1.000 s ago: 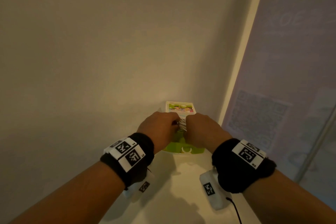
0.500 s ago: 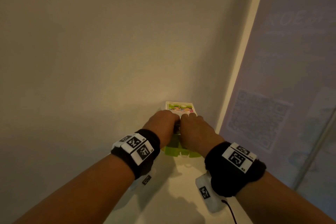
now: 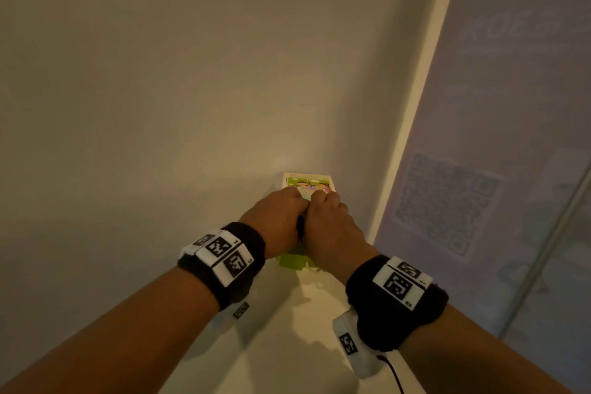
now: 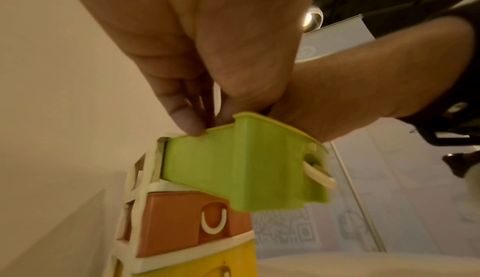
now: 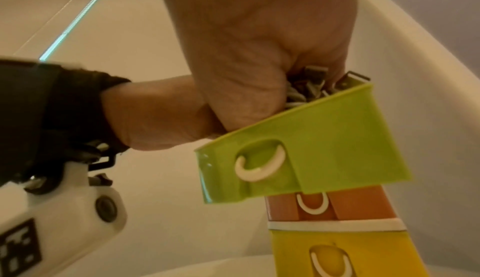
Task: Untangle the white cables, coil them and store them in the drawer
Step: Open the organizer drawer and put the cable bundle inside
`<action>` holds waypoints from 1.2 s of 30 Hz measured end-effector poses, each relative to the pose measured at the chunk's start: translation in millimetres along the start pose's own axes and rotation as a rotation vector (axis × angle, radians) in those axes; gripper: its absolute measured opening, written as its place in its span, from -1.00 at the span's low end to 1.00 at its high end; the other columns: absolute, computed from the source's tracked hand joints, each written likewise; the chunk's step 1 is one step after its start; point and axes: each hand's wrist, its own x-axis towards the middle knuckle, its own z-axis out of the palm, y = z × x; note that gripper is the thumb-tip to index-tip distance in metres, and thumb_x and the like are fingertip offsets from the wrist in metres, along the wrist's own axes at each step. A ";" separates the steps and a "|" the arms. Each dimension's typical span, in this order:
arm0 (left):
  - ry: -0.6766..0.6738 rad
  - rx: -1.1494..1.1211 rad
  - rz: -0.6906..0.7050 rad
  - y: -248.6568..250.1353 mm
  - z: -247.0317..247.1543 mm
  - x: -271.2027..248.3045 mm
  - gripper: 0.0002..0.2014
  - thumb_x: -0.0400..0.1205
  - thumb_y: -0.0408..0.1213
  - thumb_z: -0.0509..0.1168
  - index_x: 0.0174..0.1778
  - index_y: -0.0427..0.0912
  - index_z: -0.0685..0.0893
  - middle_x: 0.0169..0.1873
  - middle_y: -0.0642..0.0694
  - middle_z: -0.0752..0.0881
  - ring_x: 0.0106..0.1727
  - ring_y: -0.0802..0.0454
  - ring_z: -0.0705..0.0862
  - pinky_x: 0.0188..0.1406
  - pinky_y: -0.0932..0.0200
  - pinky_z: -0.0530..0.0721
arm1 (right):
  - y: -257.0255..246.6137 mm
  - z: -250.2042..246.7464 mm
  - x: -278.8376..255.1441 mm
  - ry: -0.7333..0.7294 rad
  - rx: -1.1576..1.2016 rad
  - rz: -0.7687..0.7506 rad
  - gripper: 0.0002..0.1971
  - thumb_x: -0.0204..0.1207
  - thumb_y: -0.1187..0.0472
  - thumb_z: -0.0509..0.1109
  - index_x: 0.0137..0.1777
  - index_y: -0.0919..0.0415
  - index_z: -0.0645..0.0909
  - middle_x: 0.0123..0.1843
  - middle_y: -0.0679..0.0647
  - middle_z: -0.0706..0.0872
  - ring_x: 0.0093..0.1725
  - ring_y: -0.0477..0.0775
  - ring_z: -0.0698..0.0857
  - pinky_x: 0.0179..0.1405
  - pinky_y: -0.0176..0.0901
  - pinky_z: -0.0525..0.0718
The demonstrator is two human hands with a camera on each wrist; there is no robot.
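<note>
Left hand (image 3: pixel 277 217): fingers curled into the open green drawer (image 4: pixel 233 158); grasp apparently on cables.
Right hand (image 3: pixel 332 227): grips coiled white cables (image 5: pixel 303 90) inside drawer.

Both hands knuckle to knuckle, fingers curled downward.

Left hand (image 3: pixel 277 217) and right hand (image 3: pixel 332 227) pressed side by side, backs up, forearms converging from the lower corners. Each wrist wears a black band with white marker tags. Left fingers (image 4: pixel 182 109) bunched and pointing down, tips together. Right hand fisted, fingers (image 5: pixel 335 70) curled round a bundle of coiled white cables (image 5: pixel 303 88). What the left fingers hold cannot be made out.
</note>
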 end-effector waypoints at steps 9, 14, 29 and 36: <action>-0.110 0.131 0.070 -8.9 -0.4 -8.9 -0.68 0.73 -0.16 0.15 0.36 -0.09 0.65 0.28 -0.12 0.57 0.24 -0.13 0.62 0.28 -0.02 0.59 | 22.3 -10.6 -23.3 -0.180 0.119 -0.223 -0.48 0.68 -0.11 0.19 0.56 0.10 0.31 0.34 0.17 0.48 0.27 0.19 0.51 0.30 0.06 0.57; -0.105 0.158 0.056 -6.0 1.5 -10.5 -0.66 0.75 -0.12 0.12 0.35 -0.10 0.65 0.24 -0.12 0.57 0.20 -0.11 0.62 0.23 -0.03 0.61 | 37.3 -25.5 -52.5 -0.214 0.115 -0.333 -0.30 0.54 -0.12 0.40 0.61 0.00 0.23 0.46 0.02 0.50 0.36 0.08 0.55 0.34 -0.11 0.53; -0.022 0.184 0.093 -1.3 8.8 -21.6 -0.66 0.74 -0.10 0.07 0.30 -0.05 0.68 0.28 -0.04 0.54 0.12 -0.02 0.63 0.12 0.14 0.61 | 49.2 -40.7 -46.5 -0.271 -0.019 -0.474 -0.66 0.70 0.16 0.25 0.40 0.24 0.61 0.32 0.17 0.62 0.24 0.18 0.58 0.16 -0.09 0.53; -0.044 0.076 0.006 9.4 12.3 -30.4 -0.51 0.56 0.29 0.20 0.34 0.17 0.63 0.34 0.08 0.48 0.25 0.08 0.57 0.18 0.17 0.54 | 50.7 -43.5 -36.6 -0.270 0.024 -0.455 -0.69 0.64 0.30 0.31 0.34 0.22 0.68 0.29 0.20 0.62 0.23 0.21 0.60 0.13 -0.23 0.52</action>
